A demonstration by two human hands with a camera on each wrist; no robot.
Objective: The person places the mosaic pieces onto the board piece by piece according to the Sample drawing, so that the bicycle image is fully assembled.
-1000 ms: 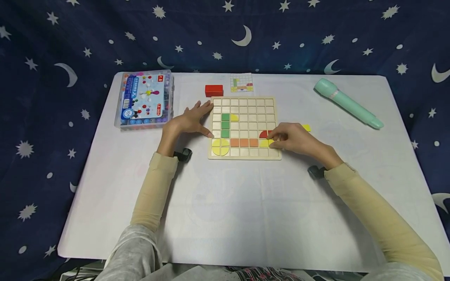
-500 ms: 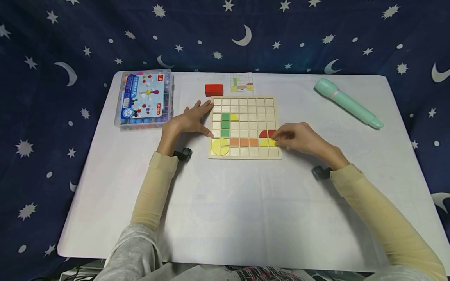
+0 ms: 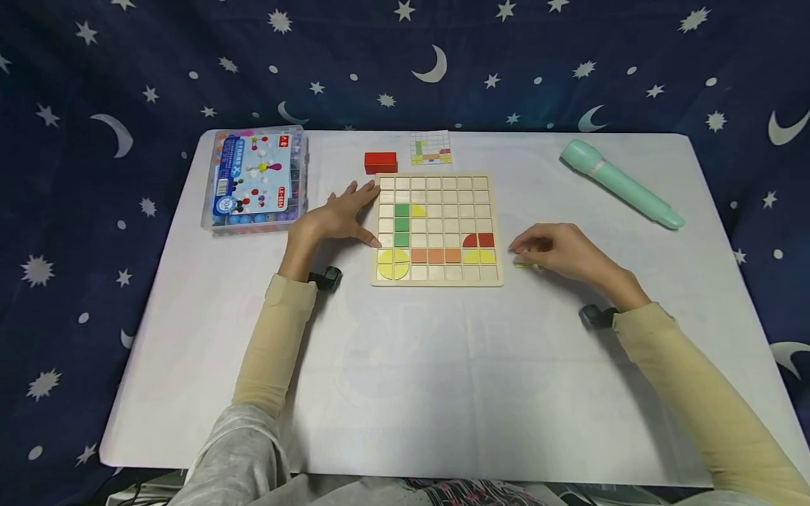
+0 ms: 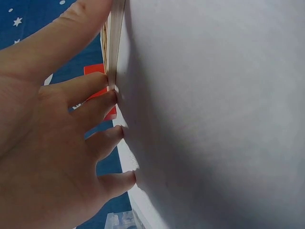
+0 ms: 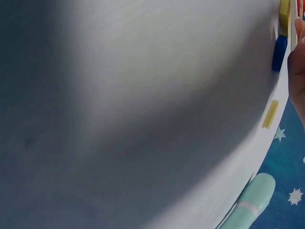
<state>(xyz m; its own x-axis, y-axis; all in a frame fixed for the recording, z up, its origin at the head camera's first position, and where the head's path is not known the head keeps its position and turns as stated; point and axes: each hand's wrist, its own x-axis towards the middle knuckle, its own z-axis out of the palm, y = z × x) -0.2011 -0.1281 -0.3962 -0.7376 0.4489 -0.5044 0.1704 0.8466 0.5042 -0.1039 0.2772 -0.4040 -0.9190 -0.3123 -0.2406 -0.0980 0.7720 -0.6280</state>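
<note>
A square wooden grid board (image 3: 436, 276) lies mid-table, bearing green, orange, yellow and red pieces. At its lower right, two red pieces (image 3: 478, 240) sit above two yellow pieces (image 3: 479, 257). My left hand (image 3: 338, 216) rests with spread fingers against the board's left edge; its thumb touches that edge in the left wrist view. Right of the board, my right hand (image 3: 557, 249) hovers with loosely bent fingers over loose pieces, no piece visible between the fingertips. Beneath it, the right wrist view has a blue piece (image 5: 279, 53) and yellow pieces, one (image 5: 270, 114) further off.
A pattern card (image 3: 431, 148) and a red block (image 3: 381, 163) lie behind the board. On the left stands a clear box of coloured beads (image 3: 256, 176). A mint-green tube-shaped case (image 3: 623, 184) lies at the back right, before a starry cloth.
The right hand has left the red and yellow pieces at the board's right side and moved right, off the board. The left hand stays at the board's left edge.
</note>
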